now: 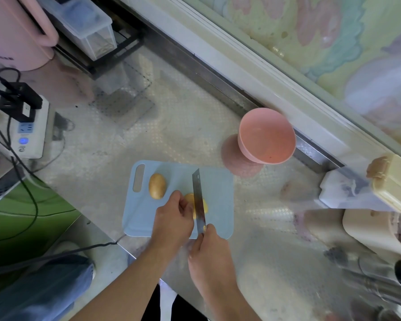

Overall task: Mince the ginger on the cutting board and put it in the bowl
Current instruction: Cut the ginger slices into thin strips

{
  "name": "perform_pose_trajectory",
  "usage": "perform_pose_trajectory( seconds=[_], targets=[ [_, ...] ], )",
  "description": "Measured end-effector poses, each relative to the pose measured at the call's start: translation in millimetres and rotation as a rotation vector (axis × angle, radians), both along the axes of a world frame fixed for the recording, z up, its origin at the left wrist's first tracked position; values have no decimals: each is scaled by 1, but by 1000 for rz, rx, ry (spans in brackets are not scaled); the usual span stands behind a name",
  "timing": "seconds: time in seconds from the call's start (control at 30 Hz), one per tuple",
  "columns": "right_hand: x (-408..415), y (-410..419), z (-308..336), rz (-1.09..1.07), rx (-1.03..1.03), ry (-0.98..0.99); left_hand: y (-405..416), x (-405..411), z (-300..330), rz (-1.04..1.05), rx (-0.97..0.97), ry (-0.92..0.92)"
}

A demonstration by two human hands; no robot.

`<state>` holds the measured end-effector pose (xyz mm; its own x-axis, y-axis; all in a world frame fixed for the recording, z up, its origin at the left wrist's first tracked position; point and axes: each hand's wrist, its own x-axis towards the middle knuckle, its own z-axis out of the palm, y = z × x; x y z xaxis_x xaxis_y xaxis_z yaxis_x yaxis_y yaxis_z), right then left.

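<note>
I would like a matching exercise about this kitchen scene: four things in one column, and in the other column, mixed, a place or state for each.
Things:
1. bowl
2. knife
3. whole piece
4. power strip

Places or states:
A. lies untouched near the cutting board's handle hole
B. stands empty beyond the board
C. held in the right hand, blade on the piece being cut
D. at the left edge, with plugs in it

Pairs: 1-B, 2-C, 3-A, 4-D

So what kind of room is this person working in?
Most likely a home kitchen counter: a blue cutting board with a knife in the right hand, a pink bowl nearby, and a power strip.
</note>
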<state>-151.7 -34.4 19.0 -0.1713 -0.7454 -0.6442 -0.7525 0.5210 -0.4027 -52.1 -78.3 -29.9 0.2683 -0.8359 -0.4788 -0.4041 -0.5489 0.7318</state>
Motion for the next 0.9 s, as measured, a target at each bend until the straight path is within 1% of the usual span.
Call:
perform_pose_trajectory(
  seconds=[0.13,0.33,0.47,0.63,0.9],
  targets=[
    [-2,6,-3,21,-10,18,1,0,-1,13,2,13],
    [-6,18,0,15,40,-5,2,1,-4,-8,-8,29],
    [-11,10,-3,54,53,9,-1,2,-4,-31,17,32],
    [-9,2,-14,48,79,23,-4,3,0,-33,63,36],
    [1,-5,-25,17,18,-1,-3,1,3,-7,52,36]
  ],
)
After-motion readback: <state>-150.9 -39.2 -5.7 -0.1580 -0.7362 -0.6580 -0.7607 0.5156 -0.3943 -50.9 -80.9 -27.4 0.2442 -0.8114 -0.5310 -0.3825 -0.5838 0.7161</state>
